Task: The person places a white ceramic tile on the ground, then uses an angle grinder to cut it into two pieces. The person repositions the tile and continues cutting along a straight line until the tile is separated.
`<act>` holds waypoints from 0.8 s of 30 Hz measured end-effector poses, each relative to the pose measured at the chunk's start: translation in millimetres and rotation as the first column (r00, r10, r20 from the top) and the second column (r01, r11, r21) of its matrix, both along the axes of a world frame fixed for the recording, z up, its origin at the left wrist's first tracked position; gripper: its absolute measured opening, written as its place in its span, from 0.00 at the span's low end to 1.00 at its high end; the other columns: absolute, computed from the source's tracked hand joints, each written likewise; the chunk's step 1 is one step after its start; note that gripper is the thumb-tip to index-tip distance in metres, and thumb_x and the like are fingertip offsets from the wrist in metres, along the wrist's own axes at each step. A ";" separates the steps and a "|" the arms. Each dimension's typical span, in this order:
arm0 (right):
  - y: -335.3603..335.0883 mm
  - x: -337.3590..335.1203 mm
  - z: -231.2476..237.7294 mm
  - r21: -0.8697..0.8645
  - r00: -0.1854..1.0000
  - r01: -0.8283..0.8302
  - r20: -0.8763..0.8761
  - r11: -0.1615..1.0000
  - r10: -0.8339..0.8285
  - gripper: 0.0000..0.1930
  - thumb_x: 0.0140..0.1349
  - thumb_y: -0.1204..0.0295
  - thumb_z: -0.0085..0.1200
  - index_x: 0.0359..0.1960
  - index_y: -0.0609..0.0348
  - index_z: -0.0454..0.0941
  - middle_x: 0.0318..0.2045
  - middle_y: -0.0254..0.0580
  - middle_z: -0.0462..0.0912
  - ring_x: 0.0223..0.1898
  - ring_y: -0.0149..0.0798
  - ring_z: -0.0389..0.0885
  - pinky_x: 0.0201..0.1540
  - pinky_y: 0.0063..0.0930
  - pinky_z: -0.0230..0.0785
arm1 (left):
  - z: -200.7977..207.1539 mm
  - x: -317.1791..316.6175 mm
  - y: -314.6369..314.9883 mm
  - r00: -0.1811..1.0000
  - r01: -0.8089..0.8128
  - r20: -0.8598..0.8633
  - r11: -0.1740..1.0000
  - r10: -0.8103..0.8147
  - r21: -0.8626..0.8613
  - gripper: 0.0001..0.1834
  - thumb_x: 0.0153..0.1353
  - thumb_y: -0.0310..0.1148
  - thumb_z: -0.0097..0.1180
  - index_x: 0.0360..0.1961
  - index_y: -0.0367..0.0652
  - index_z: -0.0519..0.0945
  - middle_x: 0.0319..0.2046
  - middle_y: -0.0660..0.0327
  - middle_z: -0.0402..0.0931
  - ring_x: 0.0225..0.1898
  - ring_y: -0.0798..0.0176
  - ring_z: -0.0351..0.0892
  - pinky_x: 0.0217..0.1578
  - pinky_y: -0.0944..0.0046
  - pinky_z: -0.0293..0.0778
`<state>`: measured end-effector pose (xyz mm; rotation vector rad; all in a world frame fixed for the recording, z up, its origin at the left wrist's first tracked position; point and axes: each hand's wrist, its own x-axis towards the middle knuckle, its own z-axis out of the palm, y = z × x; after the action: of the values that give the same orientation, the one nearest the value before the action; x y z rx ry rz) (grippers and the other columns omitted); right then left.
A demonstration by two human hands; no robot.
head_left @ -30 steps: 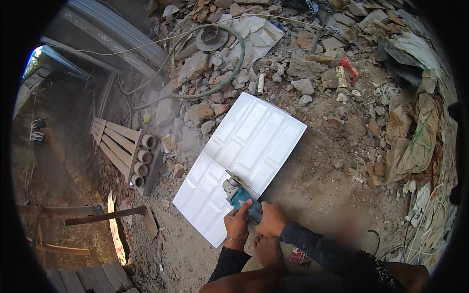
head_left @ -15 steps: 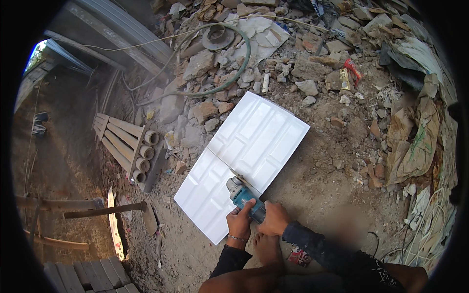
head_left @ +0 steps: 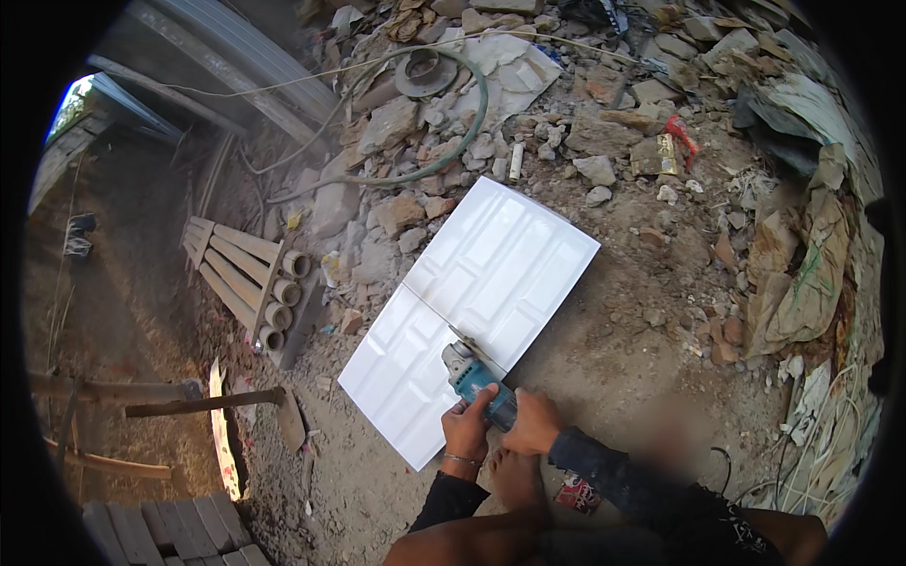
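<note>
A teal angle grinder (head_left: 475, 380) is held in both hands over a white tile (head_left: 510, 255) with a raised brick pattern. My left hand (head_left: 464, 429) wraps round the grinder's body, its thumb on top. Around the dark rear end closes my right hand (head_left: 534, 423). The disc (head_left: 466, 338) stands on edge at a cut line that runs across the tile from its left edge. Just below the tile's near edge is my bare foot (head_left: 516, 479). How deep the disc sits cannot be made out.
Rubble (head_left: 604, 132) with a green hose (head_left: 477, 118) lies beyond the tile. At left are stacked pipes (head_left: 247, 274), a hoe (head_left: 212, 403) and grey blocks (head_left: 160, 533). Crumpled sacking (head_left: 802, 283) lines the right side, with loose cords (head_left: 821, 462) below it.
The grinder and both hands have shifted very slightly down and right along the cut line. Both hands keep hold of the grinder.
</note>
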<state>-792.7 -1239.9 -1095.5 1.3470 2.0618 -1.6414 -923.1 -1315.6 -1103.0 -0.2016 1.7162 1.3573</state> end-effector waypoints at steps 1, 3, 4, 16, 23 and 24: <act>0.2 -0.1 -1.1 0.002 1.000 0.001 -0.002 1.000 -0.001 0.28 0.46 0.66 0.71 0.47 0.68 0.76 0.45 0.69 0.86 0.51 0.66 0.86 0.54 0.52 0.81 | -0.2 0.3 0.1 1.000 -0.003 0.006 1.000 0.003 0.006 0.18 0.57 0.30 0.77 0.43 0.31 0.83 0.37 0.59 0.85 0.33 0.63 0.86 0.36 0.61 0.84; -0.3 -0.3 -3.1 -0.004 1.000 -0.004 0.009 1.000 0.004 0.28 0.46 0.66 0.71 0.47 0.68 0.76 0.45 0.69 0.86 0.51 0.66 0.86 0.54 0.52 0.81 | 0.1 0.1 -0.4 1.000 0.012 0.004 1.000 -0.012 -0.003 0.18 0.57 0.30 0.77 0.43 0.31 0.83 0.37 0.58 0.85 0.33 0.63 0.86 0.36 0.61 0.84; -0.9 -0.3 -3.9 0.006 1.000 -0.004 0.000 1.000 0.004 0.28 0.46 0.66 0.71 0.47 0.68 0.76 0.45 0.69 0.86 0.50 0.66 0.86 0.54 0.52 0.81 | 0.4 0.0 -0.9 1.000 0.012 0.012 1.000 -0.012 -0.009 0.18 0.57 0.30 0.77 0.43 0.30 0.83 0.38 0.58 0.85 0.33 0.63 0.86 0.36 0.61 0.84; 0.8 5.4 6.8 0.006 1.000 -0.002 0.015 1.000 0.002 0.27 0.46 0.65 0.71 0.46 0.68 0.76 0.43 0.68 0.86 0.49 0.67 0.86 0.54 0.52 0.81 | 0.5 4.9 -1.4 1.000 0.024 -0.002 0.999 -0.024 -0.035 0.17 0.60 0.30 0.75 0.44 0.31 0.82 0.36 0.58 0.85 0.32 0.62 0.86 0.37 0.62 0.84; -2.7 8.5 2.9 0.012 1.000 -0.005 0.020 1.000 0.005 0.27 0.46 0.66 0.71 0.46 0.68 0.77 0.44 0.68 0.86 0.50 0.67 0.86 0.54 0.52 0.81 | -0.2 8.4 -4.2 1.000 0.024 0.009 1.000 -0.023 -0.020 0.17 0.61 0.29 0.75 0.44 0.31 0.81 0.37 0.58 0.84 0.33 0.62 0.86 0.37 0.63 0.84; -3.0 8.9 2.3 0.013 1.000 -0.008 0.018 1.000 0.008 0.27 0.46 0.66 0.71 0.46 0.68 0.77 0.44 0.68 0.86 0.50 0.67 0.86 0.54 0.52 0.81 | -0.4 8.8 -4.7 1.000 0.023 0.009 0.999 -0.023 -0.022 0.17 0.61 0.29 0.74 0.44 0.31 0.81 0.37 0.58 0.84 0.33 0.62 0.86 0.38 0.63 0.84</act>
<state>-783.7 -1242.8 -1093.3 1.3505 2.0692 -1.6093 -914.3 -1320.3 -1103.3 -0.1992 1.7214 1.3194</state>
